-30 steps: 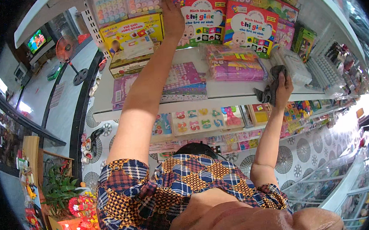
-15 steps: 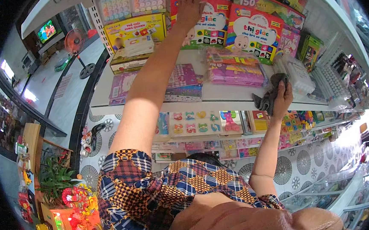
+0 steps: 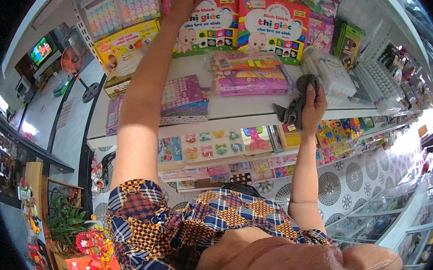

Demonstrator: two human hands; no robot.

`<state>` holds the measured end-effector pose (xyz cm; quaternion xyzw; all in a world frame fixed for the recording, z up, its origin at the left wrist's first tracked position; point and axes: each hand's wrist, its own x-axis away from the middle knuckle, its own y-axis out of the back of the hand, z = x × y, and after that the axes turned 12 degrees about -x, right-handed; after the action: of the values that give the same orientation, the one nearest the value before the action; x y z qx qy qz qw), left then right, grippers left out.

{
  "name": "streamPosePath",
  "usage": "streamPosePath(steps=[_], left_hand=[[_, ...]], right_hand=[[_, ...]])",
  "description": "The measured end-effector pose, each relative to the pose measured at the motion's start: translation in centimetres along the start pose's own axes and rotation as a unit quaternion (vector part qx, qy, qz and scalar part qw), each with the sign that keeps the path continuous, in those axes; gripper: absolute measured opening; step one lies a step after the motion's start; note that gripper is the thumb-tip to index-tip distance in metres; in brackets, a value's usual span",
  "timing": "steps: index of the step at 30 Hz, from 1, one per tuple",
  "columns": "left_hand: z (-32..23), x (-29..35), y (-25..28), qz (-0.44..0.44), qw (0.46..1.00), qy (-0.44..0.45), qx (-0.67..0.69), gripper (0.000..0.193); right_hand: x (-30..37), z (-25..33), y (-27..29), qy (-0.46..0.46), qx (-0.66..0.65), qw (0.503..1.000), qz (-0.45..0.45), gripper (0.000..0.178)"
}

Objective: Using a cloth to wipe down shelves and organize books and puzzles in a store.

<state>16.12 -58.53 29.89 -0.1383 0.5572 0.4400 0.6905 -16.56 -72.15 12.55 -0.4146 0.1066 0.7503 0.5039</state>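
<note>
At the top edge, my left hand has its fingers bent over the upper left corner of a red picture book with a cartoon baby on its cover. The book leans upright on the white shelf, and the picture's edge cuts off part of the fingers. My right hand grips a crumpled dark grey cloth by the shelf's front edge. A matching picture book stands beside the first. Pink and orange packets lie in front of them, with clear plastic packs near the cloth.
Purple flat booklets and a yellow box sit left on the shelf. Lower shelves hold number boards and toys. A standing fan and a leafy plant are at the left, glass cases at the lower right.
The view has shifted, so the shelf and its goods appear further left. My left hand stays at the book's top, and my right hand still holds the cloth by the shelf edge.
</note>
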Motion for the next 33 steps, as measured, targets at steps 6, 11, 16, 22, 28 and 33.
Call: streamPosePath(steps=[6,11,16,22,28,33], left_hand=[[-1.5,0.5,-0.7,-0.060,0.997,0.045,0.016,0.031],[-4.3,-1.5,-3.5,-0.205,0.974,-0.009,0.098,0.035],[-10.1,-3.7,-1.1,-0.145,0.962,-0.152,0.175,0.041],[-12.5,-3.3,-1.1,-0.037,0.985,-0.125,0.112,0.049],[-13.7,-3.0,0.1,-0.039,0.997,-0.047,0.045,0.061],[-9.7,-3.9,3.2,0.140,0.929,-0.017,0.341,0.054]], right_hand=[[-0.1,-0.5,0.5,-0.013,0.033,0.999,-0.003,0.019],[0.1,-0.1,0.1,-0.036,0.019,0.999,-0.003,0.017],[-0.1,0.0,0.1,0.023,0.020,1.000,0.005,0.018],[-0.1,-0.3,0.0,0.028,0.026,0.999,0.001,0.016],[0.1,0.3,0.0,0.009,0.034,0.999,0.008,0.017],[0.1,0.0,0.5,0.028,0.068,0.997,0.000,0.017]])
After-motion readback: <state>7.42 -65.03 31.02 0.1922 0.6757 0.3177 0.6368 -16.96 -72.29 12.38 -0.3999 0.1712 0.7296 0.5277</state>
